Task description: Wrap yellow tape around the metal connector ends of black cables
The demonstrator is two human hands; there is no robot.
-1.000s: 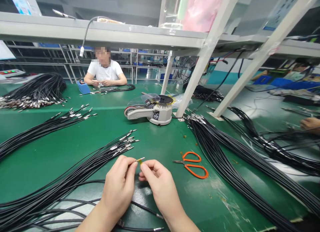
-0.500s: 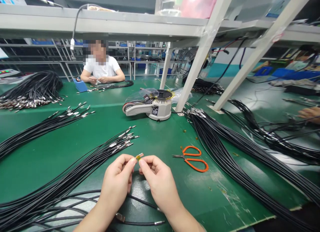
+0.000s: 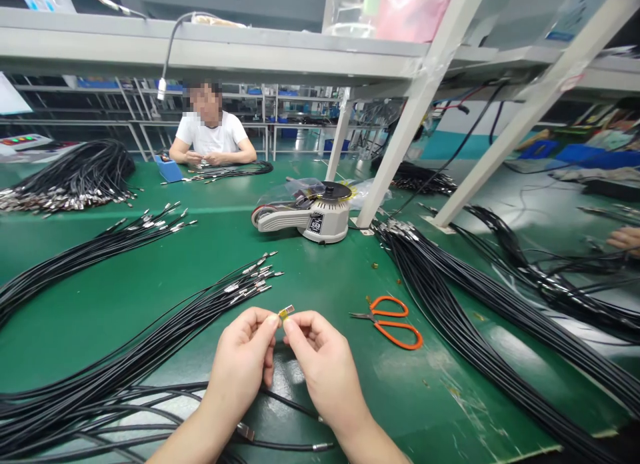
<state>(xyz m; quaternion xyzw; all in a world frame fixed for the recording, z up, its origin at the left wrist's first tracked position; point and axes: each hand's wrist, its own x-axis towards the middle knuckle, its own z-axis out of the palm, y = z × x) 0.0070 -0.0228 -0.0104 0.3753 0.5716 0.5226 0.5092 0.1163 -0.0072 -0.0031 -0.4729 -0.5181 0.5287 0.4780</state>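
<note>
A small metal cable connector (image 3: 289,310) with amber tape (image 3: 283,314) round it points up between my fingertips. My left hand (image 3: 243,357) is closed, pinching the connector's lower end between thumb and forefinger. My right hand (image 3: 324,364) is also closed, its thumb and forefinger pressed on the taped side. The fingers hide most of the cable below. Orange-handled scissors (image 3: 395,324) lie to the right of my right hand, blades pointing left. Beyond my left hand ends a bundle of black cables (image 3: 200,317) with metal tips. Loose cable ends (image 3: 300,445) lie under my wrists.
A round tape dispenser (image 3: 320,217) stands ahead on the green table (image 3: 310,271). More black cable bundles (image 3: 460,304) run along the right, beside white shelf posts (image 3: 400,137). A co-worker (image 3: 213,134) sits opposite. Another person's hand (image 3: 624,239) shows at the far right.
The whole view has shifted slightly, so things appear a little further right. Both hands keep nearly the same pinch on the taped connector.
</note>
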